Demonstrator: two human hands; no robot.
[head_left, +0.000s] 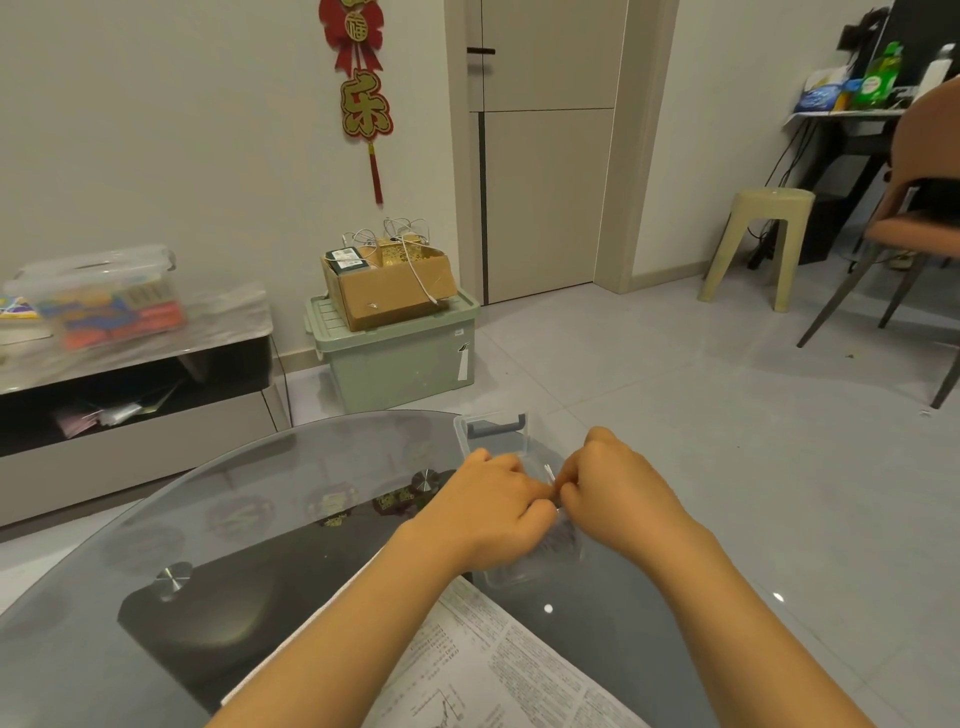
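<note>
Just on the near side of the clear box (493, 434) on the glass counter (260, 519), the left hand (488, 504) and the right hand (613, 488) meet knuckle to knuckle. Their curled fingers (571, 491) pinch a small white piece (549, 474) between them, held above the counter close to the box's near edge. It is too small to identify. A printed sheet (509, 670) lies farther from the box, under the left forearm.
</note>
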